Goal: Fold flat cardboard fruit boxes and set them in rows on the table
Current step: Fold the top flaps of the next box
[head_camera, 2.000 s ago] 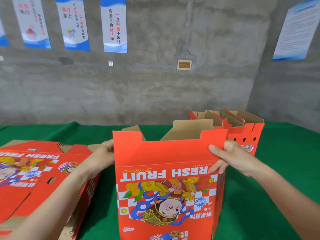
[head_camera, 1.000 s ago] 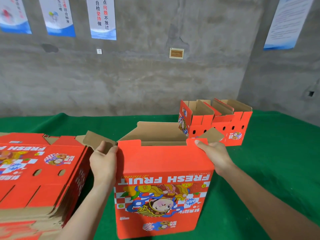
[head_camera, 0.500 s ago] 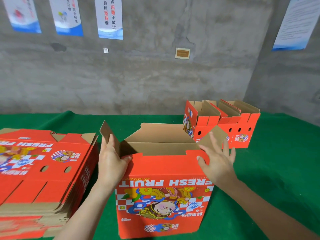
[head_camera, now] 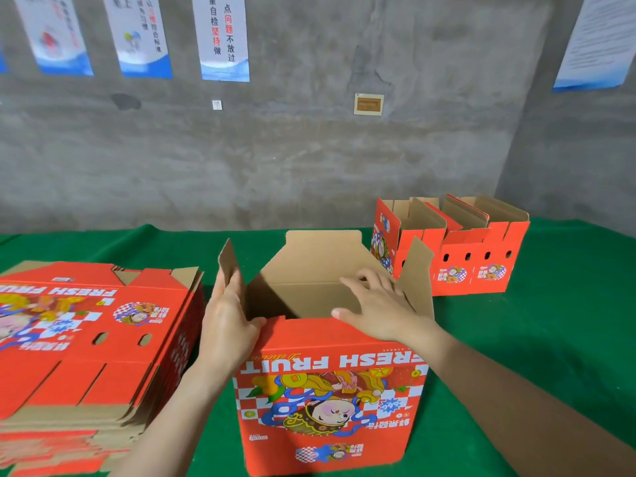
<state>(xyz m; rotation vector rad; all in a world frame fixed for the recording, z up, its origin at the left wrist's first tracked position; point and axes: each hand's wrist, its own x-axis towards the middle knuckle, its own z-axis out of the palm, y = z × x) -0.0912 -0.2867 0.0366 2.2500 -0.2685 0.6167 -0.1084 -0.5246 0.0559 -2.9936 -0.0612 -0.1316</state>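
Left hand (head_camera: 229,325) flat against box flap (head_camera: 228,261); right hand (head_camera: 377,304) over opening.

A packing workshop is indicated: bare concrete walls (head_camera: 309,160) are hung with printed quality-slogan posters (head_camera: 223,36), a stack of flat fruit boxes (head_camera: 86,339) is piled at the left edge of the green tabletop (head_camera: 550,339), and folded boxes (head_camera: 464,259) are lined up near its far right corner.
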